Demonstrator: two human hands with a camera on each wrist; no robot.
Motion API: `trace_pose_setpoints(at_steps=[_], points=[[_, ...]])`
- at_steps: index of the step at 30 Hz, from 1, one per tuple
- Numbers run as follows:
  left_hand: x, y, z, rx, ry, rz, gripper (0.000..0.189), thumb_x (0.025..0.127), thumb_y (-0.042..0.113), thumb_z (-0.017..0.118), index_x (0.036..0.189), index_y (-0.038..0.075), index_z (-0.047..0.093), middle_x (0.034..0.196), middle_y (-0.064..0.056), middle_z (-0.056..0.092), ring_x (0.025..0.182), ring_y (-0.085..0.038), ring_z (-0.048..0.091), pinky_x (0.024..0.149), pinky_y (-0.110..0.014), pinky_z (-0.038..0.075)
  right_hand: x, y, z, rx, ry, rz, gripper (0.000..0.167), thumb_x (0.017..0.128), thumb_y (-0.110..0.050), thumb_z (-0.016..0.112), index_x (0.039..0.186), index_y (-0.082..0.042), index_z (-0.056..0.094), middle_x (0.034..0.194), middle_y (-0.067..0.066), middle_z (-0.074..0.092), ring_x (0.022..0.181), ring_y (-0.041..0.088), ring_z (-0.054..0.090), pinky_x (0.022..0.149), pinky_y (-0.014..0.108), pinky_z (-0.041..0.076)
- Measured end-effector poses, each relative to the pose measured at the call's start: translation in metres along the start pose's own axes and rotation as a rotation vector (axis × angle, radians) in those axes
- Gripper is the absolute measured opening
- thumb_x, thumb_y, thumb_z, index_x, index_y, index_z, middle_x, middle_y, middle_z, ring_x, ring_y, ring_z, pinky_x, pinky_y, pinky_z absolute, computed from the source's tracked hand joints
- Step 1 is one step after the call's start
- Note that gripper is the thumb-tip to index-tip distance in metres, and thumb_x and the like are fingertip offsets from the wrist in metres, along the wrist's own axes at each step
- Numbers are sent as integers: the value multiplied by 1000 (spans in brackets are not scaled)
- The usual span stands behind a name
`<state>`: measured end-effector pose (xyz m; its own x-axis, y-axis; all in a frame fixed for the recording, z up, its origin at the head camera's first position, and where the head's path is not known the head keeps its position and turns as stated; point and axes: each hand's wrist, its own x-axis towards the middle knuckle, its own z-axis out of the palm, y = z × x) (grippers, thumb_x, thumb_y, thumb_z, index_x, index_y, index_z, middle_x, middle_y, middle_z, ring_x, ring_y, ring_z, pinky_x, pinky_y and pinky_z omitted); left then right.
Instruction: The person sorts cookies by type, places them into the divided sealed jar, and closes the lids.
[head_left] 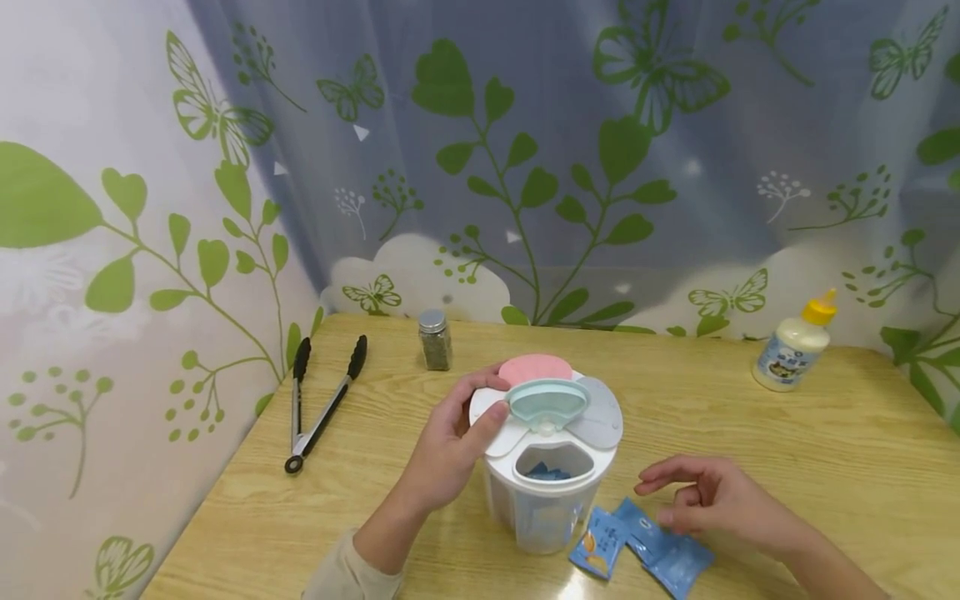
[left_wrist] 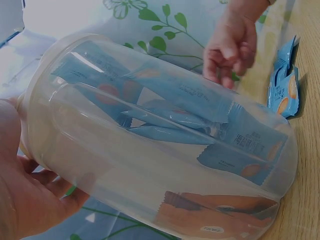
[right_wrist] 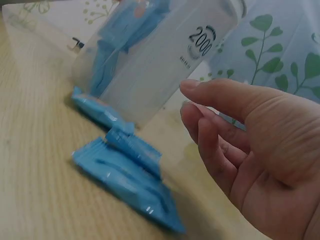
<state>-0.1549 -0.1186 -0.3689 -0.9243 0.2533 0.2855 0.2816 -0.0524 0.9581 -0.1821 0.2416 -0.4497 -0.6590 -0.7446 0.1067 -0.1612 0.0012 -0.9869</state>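
Observation:
A clear plastic divided storage container (head_left: 551, 521) stands upright on the table, its white lid bearing pink, grey and white covers. One mint flap (head_left: 549, 402) is lifted, leaving the front opening uncovered with blue packets (head_left: 547, 472) inside. My left hand (head_left: 450, 437) grips the lid's left side, thumb on top and fingers round the edge. Through the wall in the left wrist view, orange packets (left_wrist: 215, 215) lie in another compartment. Just right of the container, several blue snack packets (head_left: 663, 550) lie on the wood. My right hand (head_left: 708, 504) hovers over them, fingers loosely bent around nothing.
Black-and-steel tongs (head_left: 322, 408) lie spread at the table's left. Towards the back stands a small jar with a metal cap (head_left: 435, 342). A bottle with a yellow nozzle (head_left: 791, 350) is at the back right, before a patterned curtain (head_left: 555, 167).

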Motion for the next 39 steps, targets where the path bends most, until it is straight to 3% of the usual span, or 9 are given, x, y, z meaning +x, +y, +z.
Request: trace_pose_setpoints(at_steps=[4, 7, 11, 19, 25, 31, 37, 39], points=[[0, 0, 0, 3, -1, -3, 28, 102, 17, 54, 125, 0, 51, 157, -16, 37, 142, -31, 41, 97, -21, 51, -1, 13, 1, -64, -9, 16, 47, 90, 6, 66, 134, 10, 49, 92, 8, 72, 65, -3, 58, 53, 22, 51], [0, 0, 0, 0, 0, -3, 28, 102, 17, 55, 124, 0, 51, 157, -15, 37, 143, -31, 41, 98, -21, 50, 0, 18, 2, -113, -16, 58, 56, 89, 0, 71, 137, 9, 45, 69, 14, 62, 64, -4, 55, 51, 22, 50], [0, 0, 0, 0, 2, 1, 28, 102, 17, 55, 124, 1, 51, 156, -15, 37, 144, -31, 40, 100, -21, 49, 1, 22, 2, -145, -30, 84, 62, 87, -4, 74, 140, 6, 44, 66, 24, 53, 62, -5, 53, 49, 21, 48], [-1, -2, 0, 5, 20, 6, 27, 102, 16, 56, 124, 1, 51, 156, -15, 38, 145, -30, 38, 105, -21, 46, 4, 25, 12, -285, -27, -19, 52, 86, -7, 76, 133, -4, 55, 77, 14, 55, 56, -3, 47, 45, 22, 44], [0, 0, 2, 4, 18, 8, 27, 102, 16, 55, 124, 1, 50, 155, -16, 38, 146, -30, 38, 105, -21, 45, 6, 22, 11, -290, -16, 83, 46, 86, -13, 78, 128, -6, 61, 66, 11, 56, 56, -7, 46, 43, 21, 41], [0, -1, 2, -7, 18, 14, 27, 102, 14, 55, 124, 0, 50, 155, -17, 38, 145, -31, 38, 104, -21, 46, 6, 23, 8, -262, 27, 117, 40, 87, -11, 76, 123, -4, 62, 86, 5, 63, 58, -6, 47, 45, 21, 42], [0, -1, 2, -10, 14, 19, 27, 102, 14, 55, 124, 0, 50, 155, -17, 38, 146, -32, 37, 105, -20, 45, 4, 25, 8, -264, 121, 152, 25, 91, -14, 73, 113, -5, 68, 64, -8, 55, 53, -6, 43, 41, 22, 40], [0, -1, 2, -11, 15, 19, 27, 102, 14, 55, 124, -1, 50, 155, -17, 38, 146, -31, 37, 105, -20, 45, 3, 25, 9, -259, 149, 167, 23, 91, -15, 72, 112, -5, 69, 63, -10, 55, 52, -5, 44, 41, 22, 41]])
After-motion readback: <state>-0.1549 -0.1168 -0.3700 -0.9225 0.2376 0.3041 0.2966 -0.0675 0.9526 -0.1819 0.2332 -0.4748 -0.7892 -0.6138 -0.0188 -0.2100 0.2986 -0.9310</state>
